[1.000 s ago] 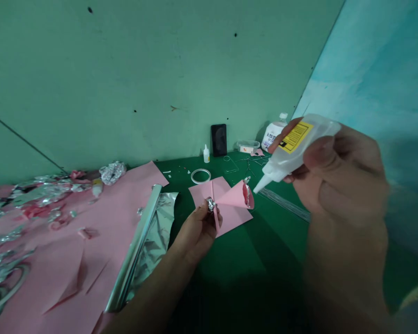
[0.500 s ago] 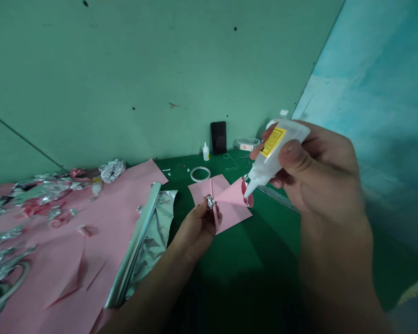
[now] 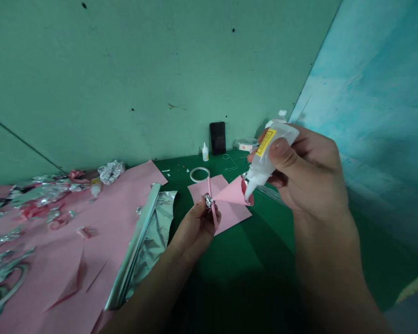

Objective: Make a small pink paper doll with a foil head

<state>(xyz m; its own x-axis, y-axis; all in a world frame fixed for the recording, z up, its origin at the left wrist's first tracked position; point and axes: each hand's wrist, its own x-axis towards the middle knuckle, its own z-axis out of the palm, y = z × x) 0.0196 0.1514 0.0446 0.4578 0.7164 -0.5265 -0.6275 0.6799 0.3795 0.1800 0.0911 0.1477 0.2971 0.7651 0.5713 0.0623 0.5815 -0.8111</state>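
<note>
My left hand [image 3: 198,225] is closed on a pink paper piece: a cone [image 3: 230,192] with a thin pink paper strip and a ball of crumpled foil [image 3: 208,201] at its narrow end. The cone lies sideways, its wide end to the right, with a dark red inside. My right hand [image 3: 299,167] grips a clear glue bottle [image 3: 273,153] with a yellow label, tilted nozzle down. The nozzle tip is at the cone's wide rim; I cannot tell whether it touches. A square pink sheet [image 3: 235,218] lies below the cone.
On the left, a roll of aluminium foil [image 3: 135,246] lies on a large pink sheet [image 3: 107,222] among foil and paper scraps. Behind my hands are a tape ring [image 3: 199,174], a small glue bottle [image 3: 205,152], a phone [image 3: 218,138] against the wall and a plastic container [image 3: 246,144].
My right hand and the glue bottle have shifted slightly left, bringing the nozzle in closer at the cone's wide end. My left hand has hardly moved.
</note>
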